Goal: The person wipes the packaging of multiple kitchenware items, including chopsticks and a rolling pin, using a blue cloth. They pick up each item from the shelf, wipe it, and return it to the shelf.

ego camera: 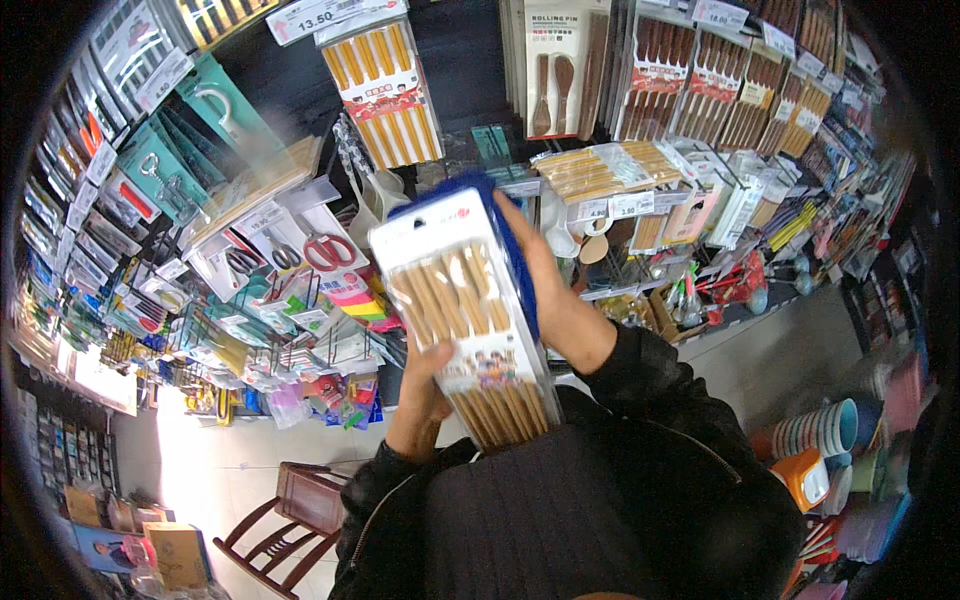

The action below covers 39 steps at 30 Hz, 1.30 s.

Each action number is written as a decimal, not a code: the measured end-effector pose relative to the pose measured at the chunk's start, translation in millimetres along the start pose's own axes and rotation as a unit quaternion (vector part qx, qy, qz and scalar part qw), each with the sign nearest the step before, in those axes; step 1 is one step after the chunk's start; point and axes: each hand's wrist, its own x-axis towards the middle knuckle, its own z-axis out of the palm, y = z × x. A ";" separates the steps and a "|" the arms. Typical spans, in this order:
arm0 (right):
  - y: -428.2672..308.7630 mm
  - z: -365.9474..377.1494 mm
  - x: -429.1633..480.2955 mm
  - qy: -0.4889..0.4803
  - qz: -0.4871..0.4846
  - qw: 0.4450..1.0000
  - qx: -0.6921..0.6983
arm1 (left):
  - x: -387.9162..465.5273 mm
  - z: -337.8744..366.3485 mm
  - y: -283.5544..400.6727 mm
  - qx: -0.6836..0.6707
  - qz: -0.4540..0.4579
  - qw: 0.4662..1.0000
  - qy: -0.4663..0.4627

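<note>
A clear-fronted pack of wooden chopsticks [480, 319] is tilted in front of my chest, with a white header and a printed paper band. My left hand [424, 386] grips its left edge, thumb over the front. Behind the pack lies a dark blue cloth [517, 259], showing along the top and right side. At that right side, my right hand [559, 300] holds the cloth, its fingertips partly hidden. Ahead on the dark display wall hangs a pack of yellowish chopsticks [386, 97] under a price tag [337, 16].
Packs of dark chopsticks [652, 75] and a rolling pin set [556, 71] hang at the upper right. Scissors [328, 251] and small packaged goods crowd the left racks. A wooden chair [307, 499] stands lower left; plastic tubs [817, 427] are stacked lower right.
</note>
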 end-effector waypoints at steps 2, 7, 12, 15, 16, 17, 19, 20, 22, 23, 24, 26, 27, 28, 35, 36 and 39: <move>16.7 -14.2 -11.9 -0.019 0.080 0.994 0.073 | -21.2 -15.9 -11.5 0.026 -0.008 0.998 0.053; 61.8 -48.0 -48.4 0.056 0.248 0.939 -0.230 | -53.5 -29.8 -6.9 0.018 0.052 0.996 0.076; 93.6 -119.3 -64.6 -0.316 0.074 0.780 -0.536 | -83.2 -67.8 -9.5 0.087 0.085 0.981 0.148; 124.1 -166.2 -61.9 -0.377 0.065 0.722 -0.577 | -97.0 -88.3 -4.8 0.183 0.132 0.959 0.170; 115.0 -155.2 -58.9 -0.386 0.087 0.703 -0.591 | -92.5 -89.6 -1.3 0.120 0.164 0.973 0.107; 107.0 -150.9 -60.1 -0.395 0.110 0.684 -0.603 | -104.6 -82.0 1.1 0.148 0.125 0.969 0.152; 103.2 -148.9 -64.0 -0.385 0.085 0.690 -0.607 | -94.6 -82.1 7.5 0.178 0.193 0.959 0.103; 97.8 -148.5 -68.4 -0.368 0.100 0.677 -0.630 | -91.6 -77.5 9.8 0.171 0.184 0.960 0.119; 79.2 -139.2 -74.8 -0.323 0.125 0.674 -0.653 | -82.6 -50.2 19.9 0.156 0.166 0.962 0.149; 66.2 -134.0 -76.3 -0.296 0.133 0.685 -0.652 | -78.9 -46.1 22.8 0.156 0.181 0.958 0.160; 56.5 -132.9 -79.0 -0.269 0.140 0.695 -0.651 | -75.3 -42.1 26.0 0.157 0.196 0.953 0.171; 58.5 -161.3 -90.1 -0.213 -0.011 0.784 -0.583 | -71.5 -47.6 37.1 0.180 0.215 0.937 0.210; 60.1 -172.0 -95.5 -0.181 -0.089 0.817 -0.540 | -69.8 -56.8 47.3 0.202 0.219 0.925 0.237; 54.7 -168.3 -95.8 -0.093 -0.020 0.824 -0.559 | -65.5 -51.4 57.5 0.189 0.228 0.901 0.317; 50.4 -183.3 -108.6 -0.019 -0.130 0.899 -0.418 | -35.6 -25.9 221.9 0.380 0.382 0.804 0.251; 49.6 -182.8 -112.4 -0.012 -0.140 0.897 -0.418 | -28.0 -23.8 232.8 0.526 0.407 0.715 0.214; 51.0 -182.7 -120.5 0.021 -0.143 0.929 -0.340 | 3.5 -25.4 271.4 0.680 0.443 0.576 0.095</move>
